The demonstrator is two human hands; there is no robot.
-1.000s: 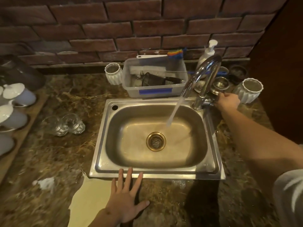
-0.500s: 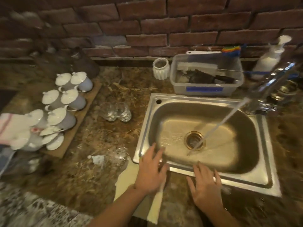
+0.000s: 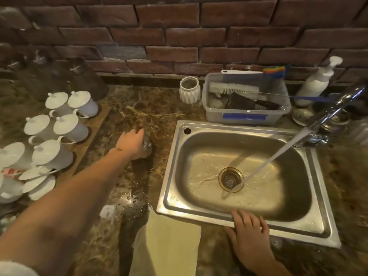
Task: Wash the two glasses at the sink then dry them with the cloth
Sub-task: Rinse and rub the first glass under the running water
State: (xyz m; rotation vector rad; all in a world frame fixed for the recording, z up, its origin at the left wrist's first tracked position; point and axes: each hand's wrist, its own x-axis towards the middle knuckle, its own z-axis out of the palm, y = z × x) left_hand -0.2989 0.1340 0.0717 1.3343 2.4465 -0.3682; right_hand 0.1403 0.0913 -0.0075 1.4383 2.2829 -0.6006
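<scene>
My left hand (image 3: 130,144) reaches out over the counter left of the sink, its fingers curled over a clear glass (image 3: 147,146) that stands on the marble. The hand covers most of the glass, and the second glass is hidden under it. My right hand (image 3: 250,231) lies flat, fingers spread, on the front rim of the steel sink (image 3: 169,188). Water (image 3: 278,154) runs from the tap (image 3: 338,105) into the basin near the drain (image 3: 231,179). A pale yellow cloth (image 3: 169,248) lies on the counter at the sink's front left corner.
Several white lidded cups (image 3: 59,134) crowd a wooden board at the left. Behind the sink stand a plastic tub of brushes (image 3: 247,114), a white ribbed pot (image 3: 189,92) and a soap pump bottle (image 3: 316,84). Water drops (image 3: 131,200) wet the counter by the cloth.
My left hand left the sink's front edge and reached left onto the glasses. My right hand came from the tap handle down to the sink's front rim. The view swung left.
</scene>
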